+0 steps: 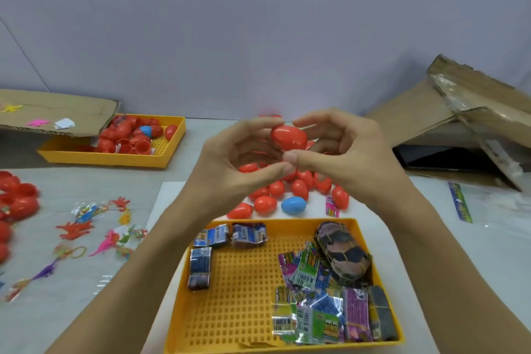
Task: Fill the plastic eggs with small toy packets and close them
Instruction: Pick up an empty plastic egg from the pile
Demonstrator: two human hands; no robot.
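Both hands are raised above the table and hold one red plastic egg [288,137] between them. My left hand [235,164] curls its fingers round the egg's left side. My right hand [344,152] grips its right side, thumb under the egg. The egg looks closed. Below the hands lies a pile of closed red eggs [298,188] with one blue egg [293,205]. Nearest to me stands a yellow tray [238,282] holding small toy packets [310,307] and bundled packets [201,267].
A second yellow tray [169,149] at the back left holds open egg halves, partly under a cardboard flap [57,112]. More red eggs [17,198] and loose rubbery toys [94,227] lie on the left. An open cardboard box [465,129] stands at the right.
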